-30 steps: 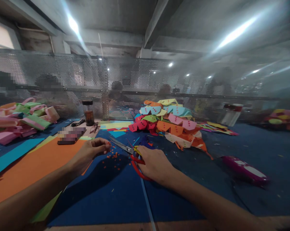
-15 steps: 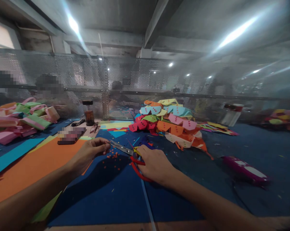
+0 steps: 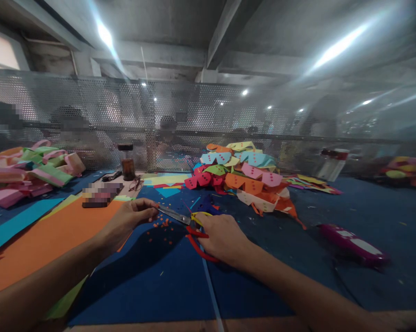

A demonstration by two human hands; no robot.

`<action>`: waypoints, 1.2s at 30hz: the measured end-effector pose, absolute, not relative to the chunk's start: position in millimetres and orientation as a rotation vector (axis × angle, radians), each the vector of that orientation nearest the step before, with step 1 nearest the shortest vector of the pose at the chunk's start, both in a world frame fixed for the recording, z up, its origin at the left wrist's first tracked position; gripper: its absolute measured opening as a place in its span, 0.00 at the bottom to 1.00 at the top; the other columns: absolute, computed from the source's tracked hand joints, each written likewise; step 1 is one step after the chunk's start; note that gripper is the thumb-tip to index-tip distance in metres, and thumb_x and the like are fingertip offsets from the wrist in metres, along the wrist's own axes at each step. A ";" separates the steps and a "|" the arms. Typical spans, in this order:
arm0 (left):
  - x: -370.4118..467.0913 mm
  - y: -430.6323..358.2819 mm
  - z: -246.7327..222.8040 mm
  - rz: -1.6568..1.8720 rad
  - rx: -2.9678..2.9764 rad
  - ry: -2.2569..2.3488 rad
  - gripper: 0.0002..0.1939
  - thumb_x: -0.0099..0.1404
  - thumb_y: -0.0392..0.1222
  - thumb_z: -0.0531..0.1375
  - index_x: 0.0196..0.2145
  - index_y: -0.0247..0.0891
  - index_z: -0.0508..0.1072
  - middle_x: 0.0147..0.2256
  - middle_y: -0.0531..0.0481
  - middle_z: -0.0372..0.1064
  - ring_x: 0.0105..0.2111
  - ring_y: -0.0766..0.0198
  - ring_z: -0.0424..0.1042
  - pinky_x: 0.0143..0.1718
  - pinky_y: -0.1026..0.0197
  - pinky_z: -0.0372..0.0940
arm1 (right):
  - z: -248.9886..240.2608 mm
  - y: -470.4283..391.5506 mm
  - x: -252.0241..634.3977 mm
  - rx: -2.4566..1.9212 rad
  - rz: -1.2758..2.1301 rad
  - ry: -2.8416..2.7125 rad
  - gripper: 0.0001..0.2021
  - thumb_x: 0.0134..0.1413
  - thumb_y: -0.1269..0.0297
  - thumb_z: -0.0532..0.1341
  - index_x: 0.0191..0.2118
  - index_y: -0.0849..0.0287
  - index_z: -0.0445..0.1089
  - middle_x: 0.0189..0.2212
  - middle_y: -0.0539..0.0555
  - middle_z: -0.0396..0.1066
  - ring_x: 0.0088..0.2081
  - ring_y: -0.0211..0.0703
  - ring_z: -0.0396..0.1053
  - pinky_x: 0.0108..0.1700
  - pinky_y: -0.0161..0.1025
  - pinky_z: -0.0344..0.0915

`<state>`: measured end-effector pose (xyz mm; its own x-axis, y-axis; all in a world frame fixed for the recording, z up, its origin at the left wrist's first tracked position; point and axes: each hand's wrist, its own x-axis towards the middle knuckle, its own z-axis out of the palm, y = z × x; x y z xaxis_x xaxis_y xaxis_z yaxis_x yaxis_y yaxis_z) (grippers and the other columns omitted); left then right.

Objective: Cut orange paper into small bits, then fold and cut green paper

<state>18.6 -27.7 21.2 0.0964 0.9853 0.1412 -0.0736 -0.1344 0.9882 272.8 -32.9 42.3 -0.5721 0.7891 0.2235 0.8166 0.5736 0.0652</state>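
scissors with silver metal blades and red and yellow handles (image 3: 176,215) are located above the middle of the blue work surface (image 3: 152,295), between my two hands. blades: close together, tips directed at my left fingertips. my right hand (image 3: 226,235) is wrapped around the handles, grasping them. my left hand (image 3: 135,216) is pinched, thumb against forefinger, on a small orange paper piece (image 3: 156,206), mostly hidden by the fingers; the blade tips reach it, though i cannot tell whether they touch it.

surroundings: tiny orange paper scraps (image 3: 165,223) lie scattered below the blades. a large flat orange paper sheet (image 3: 55,235) lies under and beside my left forearm, with a long turquoise paper strip (image 3: 21,226) near its far left edge. a dark, flat phone (image 3: 99,201) rests by the sheet's far end; a dark-lidded clear jar with brown contents (image 3: 128,168) stands upright behind it. beyond my right hand, i have a heap of multicoloured folded paper shapes with dots (image 3: 252,172). a glossy purple object with white panels (image 3: 353,245), blurred, lies well to the right.
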 end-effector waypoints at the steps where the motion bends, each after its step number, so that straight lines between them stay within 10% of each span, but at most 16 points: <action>1: 18.7 -27.7 21.3 1.263 1.307 1.014 0.11 0.53 0.43 0.69 0.31 0.35 0.76 0.25 0.53 0.70 0.25 0.70 0.64 0.29 0.67 0.60 | 42.5 -32.9 272.8 -1.364 -0.245 -2.636 0.10 0.58 0.58 0.56 0.41 0.57 0.68 0.32 0.55 0.75 0.35 0.47 0.72 0.33 0.38 0.54; 36: 19.5 -30.2 23.1 1.253 1.314 1.060 0.10 0.52 0.44 0.70 0.29 0.36 0.76 0.25 0.54 0.69 0.25 0.69 0.64 0.30 0.66 0.60 | 45.0 -32.5 273.3 -1.386 -0.285 -2.664 0.09 0.58 0.62 0.55 0.41 0.57 0.69 0.33 0.55 0.76 0.35 0.48 0.74 0.32 0.38 0.54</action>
